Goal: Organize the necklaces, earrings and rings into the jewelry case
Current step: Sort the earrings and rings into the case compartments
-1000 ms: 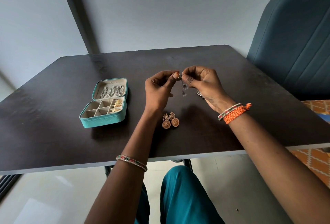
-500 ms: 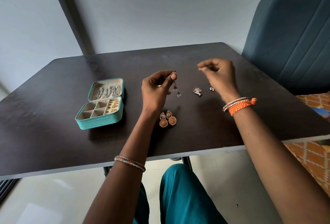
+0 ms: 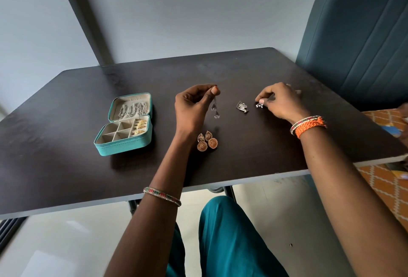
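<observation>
Fingers [image 3: 213,90] of left hand [image 3: 192,109] pinch silver drop earring [image 3: 215,109], dangling above bench [image 3: 66,166]. Right hand [image 3: 280,102] fingertips close on small silver piece [image 3: 259,105] lying on bench. Earring step underway. Next: carry to open jewelry case [image 3: 123,129], free compartment.

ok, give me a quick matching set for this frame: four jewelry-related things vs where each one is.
Things:
1. silver drop earring
2. gold round earrings
3. small silver cluster piece
4. silver chains

Places:
A. in the lid of the teal jewelry case
B. on the table near the left wrist
C. dangling from the left hand
D. on the table at the right hand fingers

Pairs: 1-C, 2-B, 3-D, 4-A
</observation>
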The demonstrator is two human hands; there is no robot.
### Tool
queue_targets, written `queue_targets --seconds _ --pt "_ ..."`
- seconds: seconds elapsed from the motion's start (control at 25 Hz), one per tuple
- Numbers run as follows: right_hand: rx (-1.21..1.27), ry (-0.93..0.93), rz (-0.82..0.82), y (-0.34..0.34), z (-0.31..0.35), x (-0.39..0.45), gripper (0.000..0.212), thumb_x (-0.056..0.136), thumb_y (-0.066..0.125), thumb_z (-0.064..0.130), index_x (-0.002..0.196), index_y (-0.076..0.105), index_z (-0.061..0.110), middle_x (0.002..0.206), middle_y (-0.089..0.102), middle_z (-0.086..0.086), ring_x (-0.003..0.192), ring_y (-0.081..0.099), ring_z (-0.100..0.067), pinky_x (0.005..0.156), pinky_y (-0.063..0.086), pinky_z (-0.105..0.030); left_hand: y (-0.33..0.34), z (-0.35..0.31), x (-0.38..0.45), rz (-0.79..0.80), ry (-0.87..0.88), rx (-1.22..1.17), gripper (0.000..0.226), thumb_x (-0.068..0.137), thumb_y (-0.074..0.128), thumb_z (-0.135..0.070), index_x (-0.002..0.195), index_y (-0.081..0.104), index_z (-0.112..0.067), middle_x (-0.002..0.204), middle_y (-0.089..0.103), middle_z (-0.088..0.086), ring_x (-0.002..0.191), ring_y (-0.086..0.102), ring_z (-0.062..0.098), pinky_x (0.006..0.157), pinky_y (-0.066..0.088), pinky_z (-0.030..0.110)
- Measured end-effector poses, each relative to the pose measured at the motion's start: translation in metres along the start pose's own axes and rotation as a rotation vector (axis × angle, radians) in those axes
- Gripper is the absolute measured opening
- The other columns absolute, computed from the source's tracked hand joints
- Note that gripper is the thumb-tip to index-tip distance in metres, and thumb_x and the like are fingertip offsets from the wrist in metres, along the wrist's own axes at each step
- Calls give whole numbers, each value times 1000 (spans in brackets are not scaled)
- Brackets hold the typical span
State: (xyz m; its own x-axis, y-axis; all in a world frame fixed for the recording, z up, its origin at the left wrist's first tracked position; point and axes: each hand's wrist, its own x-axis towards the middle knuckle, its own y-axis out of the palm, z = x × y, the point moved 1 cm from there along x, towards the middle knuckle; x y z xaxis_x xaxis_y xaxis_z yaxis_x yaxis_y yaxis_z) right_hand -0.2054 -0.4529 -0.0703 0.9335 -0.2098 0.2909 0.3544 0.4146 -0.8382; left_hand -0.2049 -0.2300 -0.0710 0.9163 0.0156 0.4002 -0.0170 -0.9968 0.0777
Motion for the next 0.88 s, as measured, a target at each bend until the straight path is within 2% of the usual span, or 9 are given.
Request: queue_targets --seconds 0.08,0.16,0.24,0.32,0.48,0.6,0.72,0.8,0.88 --pt "41 -21 -24 2 -1 0 11 84 68 17 79 71 26 83 69 5 95 61 -20 92 40 -38 0 0 0 1 -8 4 10 83 72 -15 89 73 -8 82 73 1 68 62 -4 60 43 11" --pt "140 -24 -50 3 -3 2 13 80 71 10 76 70 22 75 68 1 79 65 -19 84 53 -40 1 0 0 4 -8 5 10 83 72 -14 89 73 -7 81 73 2 64 59 -5 59 43 11" --pt "215 -25 -76 3 -5 4 14 79 71 6 73 69 18 72 68 -2 68 62 -13 75 56 -34 0 0 -1 9 -10 11 10 83 71 -14 89 73 -7 81 72 4 60 56 -6 59 41 11" --pt "308 -42 -108 1 -2 4 15 79 71 5 73 69 19 73 68 -2 62 55 -4 66 51 -22 1 1 -1 14 -5 16 9 83 72 -15 89 73 -8 82 72 4 60 56 -7 59 41 11" --pt "525 -186 -195 -8 14 -1 16 81 68 2 76 69 18 76 68 3 67 59 4 68 44 -9 2 3 -1 32 -13 -16 5 81 73 -12 86 74 -15 80 74 -3 76 66 2 70 48 16" --pt "759 -194 -185 -11 26 -7 22 83 68 4 75 67 24 77 70 9 74 63 4 75 47 -12 4 0 -3 45 -22 -40 7 81 72 -10 88 74 -10 78 74 -5 76 66 1 69 48 14" --pt "1058 -113 -95 -12 42 -20 20 85 64 1 79 65 20 68 70 17 72 62 6 71 45 -11 5 -7 -4 24 -6 -35 13 82 71 -8 93 73 -1 79 72 -6 70 62 -5 64 45 10" --pt "1311 -55 25 -11 55 -30 11 83 61 4 82 63 15 69 70 13 72 61 0 68 46 -13 6 -11 -6 18 -10 -54 15 82 70 -8 95 73 -2 80 73 -6 75 65 -3 66 46 11" --pt "1521 -9 146 -11 66 -38 8 83 57 5 84 61 13 73 70 6 75 61 -8 71 49 -17 6 -16 -14 -7 -18 -88 14 82 70 -9 96 73 -6 79 73 -9 77 64 -3 68 46 12"
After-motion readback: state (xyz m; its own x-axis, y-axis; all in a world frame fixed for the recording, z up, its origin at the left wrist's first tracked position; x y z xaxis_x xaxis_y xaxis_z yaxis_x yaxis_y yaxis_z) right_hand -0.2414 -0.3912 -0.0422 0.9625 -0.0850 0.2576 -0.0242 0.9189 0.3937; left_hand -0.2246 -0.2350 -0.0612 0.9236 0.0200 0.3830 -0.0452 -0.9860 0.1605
